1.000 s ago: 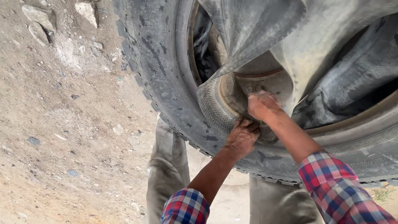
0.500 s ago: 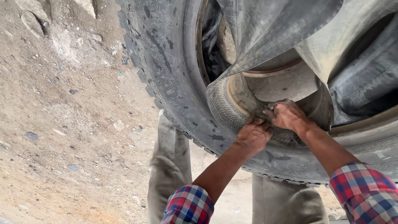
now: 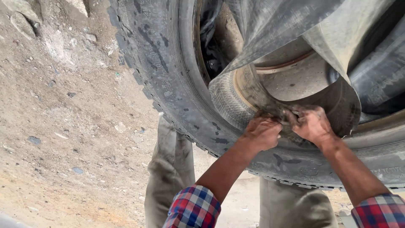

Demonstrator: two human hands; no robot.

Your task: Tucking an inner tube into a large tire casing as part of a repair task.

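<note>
A large black truck tyre (image 3: 168, 80) stands upright against my legs. A dusty grey rubber flap (image 3: 287, 38) hangs out of its opening, and a folded inner band (image 3: 228, 99) bulges at the lower rim. My left hand (image 3: 262, 131) grips the edge of that rubber at the tyre's lower bead. My right hand (image 3: 311, 123) pinches the same rubber edge right beside it, fingers closed, the two hands almost touching. Both sleeves are red, blue and white plaid.
Bare sandy ground (image 3: 63, 139) with small stones spreads to the left. Larger rocks (image 3: 23, 21) lie at the top left. My grey trouser legs (image 3: 168, 169) stand under the tyre.
My right hand has come down from the inner band to the lower bead and now sits beside my left hand. The view has shifted slightly left across the tyre.
</note>
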